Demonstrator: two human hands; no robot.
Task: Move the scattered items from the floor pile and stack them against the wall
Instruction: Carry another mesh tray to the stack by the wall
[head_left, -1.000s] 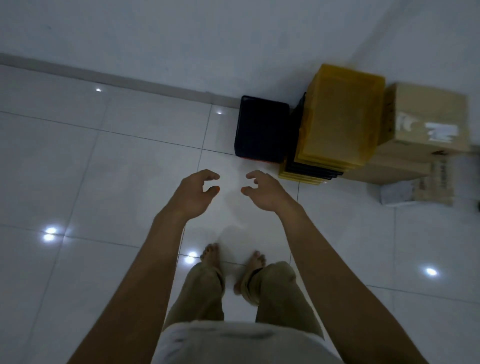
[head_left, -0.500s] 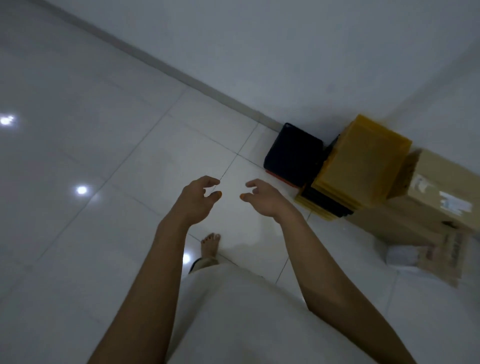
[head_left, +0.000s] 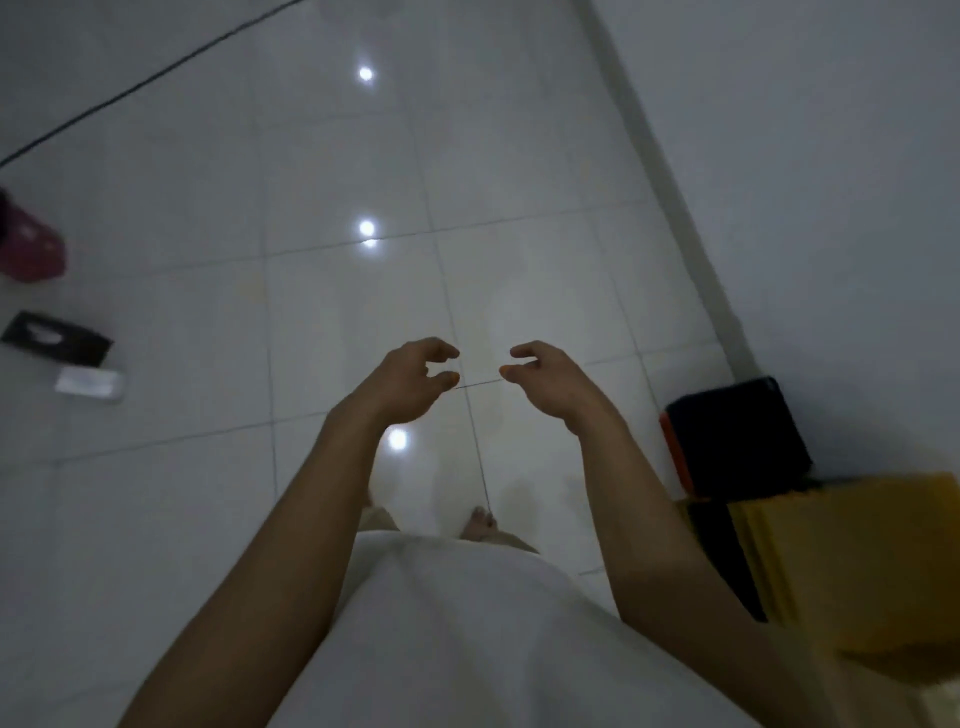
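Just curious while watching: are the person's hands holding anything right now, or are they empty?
Empty. The left hand and right hand hang over the tiled floor with loosely curled fingers and nothing between them.

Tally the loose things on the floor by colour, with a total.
Black: 2, the flat box at left and the crate by the wall
Yellow: 1, the crate stack
Magenta: 1, the item at the left edge
White: 1, the small packet
Total: 5
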